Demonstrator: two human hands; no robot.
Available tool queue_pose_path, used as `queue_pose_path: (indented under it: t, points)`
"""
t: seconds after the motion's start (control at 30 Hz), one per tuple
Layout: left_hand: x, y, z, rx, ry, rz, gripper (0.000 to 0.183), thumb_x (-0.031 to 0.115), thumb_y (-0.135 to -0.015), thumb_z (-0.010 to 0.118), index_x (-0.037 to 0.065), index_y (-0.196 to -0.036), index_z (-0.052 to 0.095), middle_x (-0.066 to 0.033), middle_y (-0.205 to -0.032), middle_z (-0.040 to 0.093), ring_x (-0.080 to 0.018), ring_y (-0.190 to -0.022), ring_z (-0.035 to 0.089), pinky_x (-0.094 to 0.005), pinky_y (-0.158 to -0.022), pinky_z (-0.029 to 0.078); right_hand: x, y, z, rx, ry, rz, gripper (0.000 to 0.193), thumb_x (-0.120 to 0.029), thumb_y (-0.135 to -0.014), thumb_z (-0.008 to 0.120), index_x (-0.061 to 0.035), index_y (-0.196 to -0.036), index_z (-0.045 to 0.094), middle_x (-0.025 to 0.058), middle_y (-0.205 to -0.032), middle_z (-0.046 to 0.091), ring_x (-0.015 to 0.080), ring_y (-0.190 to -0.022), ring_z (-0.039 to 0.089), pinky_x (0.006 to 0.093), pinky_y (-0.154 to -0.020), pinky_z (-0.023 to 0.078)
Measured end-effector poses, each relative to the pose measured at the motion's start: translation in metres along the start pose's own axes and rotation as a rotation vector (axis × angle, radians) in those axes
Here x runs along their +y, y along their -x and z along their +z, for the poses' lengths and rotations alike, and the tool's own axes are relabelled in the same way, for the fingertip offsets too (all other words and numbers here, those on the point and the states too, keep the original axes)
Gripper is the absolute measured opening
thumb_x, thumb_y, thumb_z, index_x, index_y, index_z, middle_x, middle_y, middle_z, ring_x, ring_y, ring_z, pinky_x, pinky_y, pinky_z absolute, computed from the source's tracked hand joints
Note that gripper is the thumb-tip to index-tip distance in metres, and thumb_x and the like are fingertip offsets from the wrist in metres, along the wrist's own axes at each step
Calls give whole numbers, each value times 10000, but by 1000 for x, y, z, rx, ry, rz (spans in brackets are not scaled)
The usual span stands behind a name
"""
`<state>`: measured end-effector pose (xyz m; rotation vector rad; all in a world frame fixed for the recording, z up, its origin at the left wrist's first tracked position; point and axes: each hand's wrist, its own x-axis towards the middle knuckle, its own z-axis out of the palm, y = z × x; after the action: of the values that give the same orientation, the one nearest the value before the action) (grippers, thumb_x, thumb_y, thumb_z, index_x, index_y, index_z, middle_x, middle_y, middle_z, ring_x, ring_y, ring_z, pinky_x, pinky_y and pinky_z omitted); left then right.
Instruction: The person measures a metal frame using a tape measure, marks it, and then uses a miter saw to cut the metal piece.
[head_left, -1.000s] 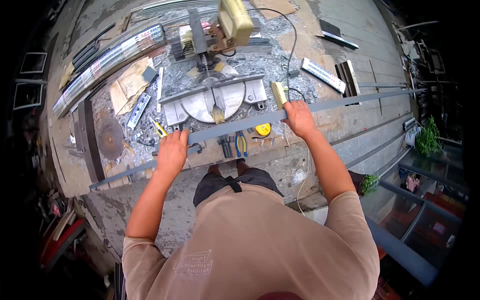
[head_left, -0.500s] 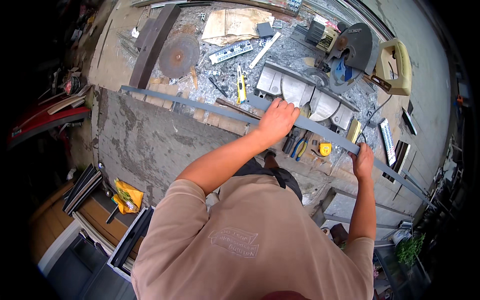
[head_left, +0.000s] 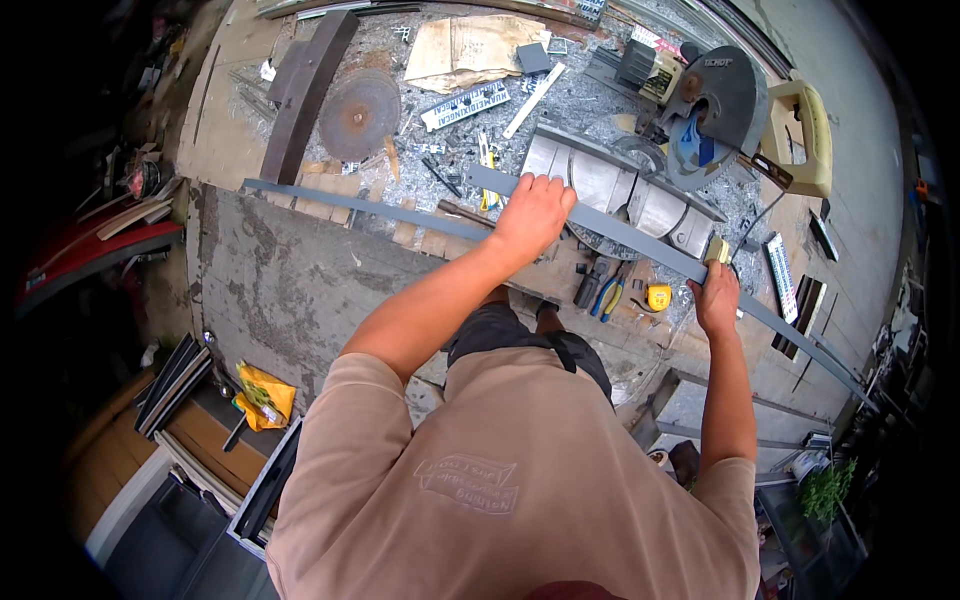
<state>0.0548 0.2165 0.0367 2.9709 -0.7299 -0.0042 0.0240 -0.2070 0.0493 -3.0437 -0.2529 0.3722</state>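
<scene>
Hands (head_left: pixel 536 212) gripping long flat grey strip (head_left: pixel 640 238) | rust-brown round disc (head_left: pixel 360 115)

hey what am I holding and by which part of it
A long grey bar: left hand near its left end, right hand partway along it.

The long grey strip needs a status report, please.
Left hand, right hand gripping grey strip. Strip in front of saw. Yellow knife partly hidden behind strip.

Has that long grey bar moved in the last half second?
Yes, leftward: the grey bar's left end was just right of the yellow utility knife; now it crosses over it, sticking out beyond.
</scene>
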Motion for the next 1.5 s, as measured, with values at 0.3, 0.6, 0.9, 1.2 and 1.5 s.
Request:
queue_pose_path:
  t: [0.3,0.6,0.9,1.2,1.5]
  points:
    - [0,-7,8,18,96,16,139,159,-944,609,105,-1068,640,-58,-962,656,-242,-953,657,-404,-901,480,-76,-30,-3,-89,-34,-47,474,-226,-873,866,-21,-1214,610,218,-1136,688,431,-1076,654,524,-955,500]
    - [-33,4,19,-23,204,17,130,188,-946,617,131,-1053,664,-39,-998,687,-230,-1007,679,-406,-897,482,-119,-46,-19,-166,-135,-243,523,-257,-953,785,-21,-1378,592,213,-1157,690,427,-1118,645,511,-978,510]
    - [-51,14,20,-37,229,43,139,176,-973,565,110,-1062,649,-73,-998,673,-268,-1007,672,-433,-928,479,-145,-52,-27,-199,-125,-251,595,-251,-936,806,-43,-1448,585,192,-1235,703,413,-1163,648,483,-1011,525]
    - [-226,43,-21,-256,130,3,229,167,-1019,559,84,-1228,605,-141,-1121,660,-341,-1138,656,-485,-1017,476,-43,-39,-9,-21,86,-75,784,-162,-887,833,-87,-1583,479,211,-1306,661,429,-1224,617,506,-1080,483]
    - [-333,87,-46,-335,-182,-226,631,282,-889,842,88,-1413,548,-125,-1305,637,-322,-1285,604,-473,-1179,418,-115,-68,5,-44,38,-244,677,-197,-911,792,1,-1488,500,198,-1197,631,400,-1127,611,492,-1009,505]
